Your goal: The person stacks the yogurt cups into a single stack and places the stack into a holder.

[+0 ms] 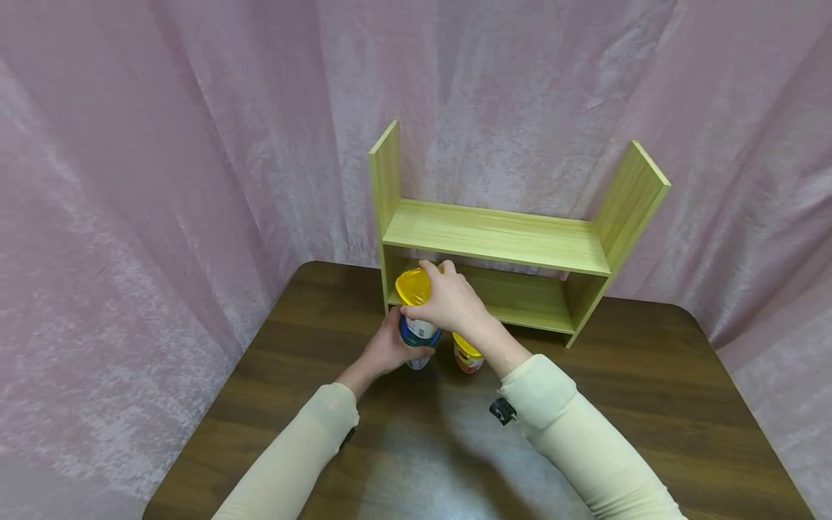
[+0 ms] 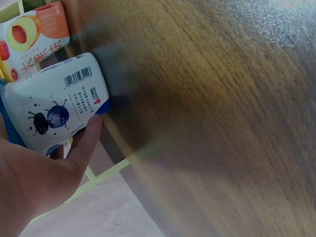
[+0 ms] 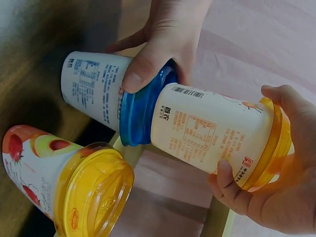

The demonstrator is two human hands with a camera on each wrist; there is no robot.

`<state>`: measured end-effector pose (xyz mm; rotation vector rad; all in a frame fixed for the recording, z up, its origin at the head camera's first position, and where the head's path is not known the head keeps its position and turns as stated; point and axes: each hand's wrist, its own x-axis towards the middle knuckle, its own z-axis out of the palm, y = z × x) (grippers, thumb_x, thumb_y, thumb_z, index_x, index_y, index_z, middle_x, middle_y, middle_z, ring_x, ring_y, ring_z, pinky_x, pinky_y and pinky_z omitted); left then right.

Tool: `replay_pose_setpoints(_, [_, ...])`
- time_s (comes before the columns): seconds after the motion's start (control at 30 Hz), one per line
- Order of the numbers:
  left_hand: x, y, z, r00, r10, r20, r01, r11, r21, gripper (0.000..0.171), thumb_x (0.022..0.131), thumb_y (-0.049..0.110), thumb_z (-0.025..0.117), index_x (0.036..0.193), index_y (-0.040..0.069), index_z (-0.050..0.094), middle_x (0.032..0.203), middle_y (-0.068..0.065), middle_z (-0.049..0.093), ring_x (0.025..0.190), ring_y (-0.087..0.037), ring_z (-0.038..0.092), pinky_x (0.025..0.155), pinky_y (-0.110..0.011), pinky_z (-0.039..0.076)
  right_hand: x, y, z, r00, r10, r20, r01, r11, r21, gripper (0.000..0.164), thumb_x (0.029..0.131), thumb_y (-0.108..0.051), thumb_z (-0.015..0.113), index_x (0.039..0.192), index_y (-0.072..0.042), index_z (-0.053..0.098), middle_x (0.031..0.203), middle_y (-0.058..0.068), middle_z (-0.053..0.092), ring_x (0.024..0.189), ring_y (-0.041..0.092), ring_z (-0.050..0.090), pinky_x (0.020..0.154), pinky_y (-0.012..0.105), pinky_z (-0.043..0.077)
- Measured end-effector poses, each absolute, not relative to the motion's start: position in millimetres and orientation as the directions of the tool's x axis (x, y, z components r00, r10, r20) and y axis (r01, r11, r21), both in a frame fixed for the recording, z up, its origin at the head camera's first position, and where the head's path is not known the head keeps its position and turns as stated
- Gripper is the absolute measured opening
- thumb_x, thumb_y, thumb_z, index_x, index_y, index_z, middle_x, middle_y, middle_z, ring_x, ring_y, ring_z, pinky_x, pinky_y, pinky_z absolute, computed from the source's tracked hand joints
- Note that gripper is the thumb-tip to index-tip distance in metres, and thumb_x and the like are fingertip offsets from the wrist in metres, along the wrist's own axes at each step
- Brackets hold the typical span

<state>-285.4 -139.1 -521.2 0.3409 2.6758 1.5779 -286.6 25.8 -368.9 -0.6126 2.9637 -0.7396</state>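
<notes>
My right hand [image 1: 451, 297] grips a yellow-lidded yogurt cup [image 3: 207, 133] near its lid. That cup stands with its base on the blue lid [image 3: 148, 108] of a second yogurt cup [image 2: 54, 106], which has blueberry pictures on its white side. My left hand [image 1: 386, 345] holds this lower cup, its thumb at the blue lid in the right wrist view. A third yogurt cup [image 3: 39, 168], yellow-lidded with peach and strawberry pictures, stands just right of the stacked pair, touched by neither hand.
Behind the cups stands a light wooden two-tier shelf [image 1: 494, 227] with upright side panels, its left end close to my hands. The dark wooden table [image 1: 643, 397] carries everything. Pink curtains [image 1: 260, 130] hang behind and at the sides.
</notes>
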Motion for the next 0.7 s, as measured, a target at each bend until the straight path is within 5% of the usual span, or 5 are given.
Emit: replay_pose_setpoints(0.7, [-283.6,-138.1,-517.7,-0.986,0.156,0.055,0.122,0.464,0.877,0.095,0.075,0.031,0.092,0.147,0.017,0.032,0.139,-0.005,0.048,0.123,-0.025,0.053,0.107,-0.047,0.043,-286.5,16.6,-368.9,-0.926,-0.374,0.055,-0.359,0.823,-0.441,0.097,0.081,-0.056,0.078,0.157,-0.014,0.035,0.134,0.023,0.046,0.101,0.035,0.058,0.084,0.044,0.055])
